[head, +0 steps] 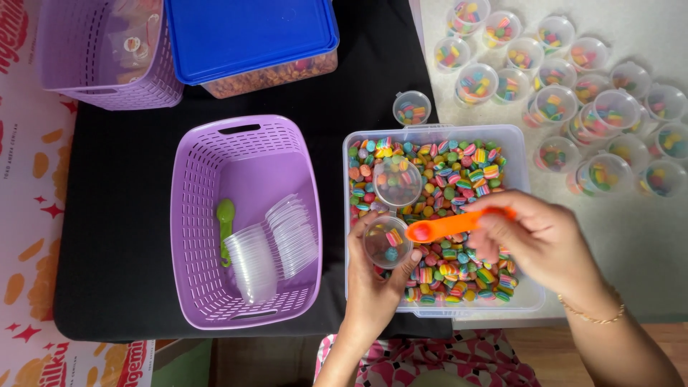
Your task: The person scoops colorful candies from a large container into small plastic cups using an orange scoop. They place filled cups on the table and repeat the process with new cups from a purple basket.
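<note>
My left hand (373, 287) holds a small clear plastic cup (387, 242) with a few coloured candies in it, over the near left corner of a clear tub (351, 140) full of rainbow candies. My right hand (541, 240) grips an orange spoon (451, 225) by its handle, the bowl hovering at the cup's rim. A clear round lid (397, 181) lies on the candies just beyond the cup.
A purple basket (247, 136) to the left holds stacked clear cups (276, 244) and a green spoon (226, 229). Several filled cups (566, 104) crowd the white surface at right; one (411, 109) sits behind the tub. A blue-lidded container (251, 36) and another purple basket (100, 50) stand at the back.
</note>
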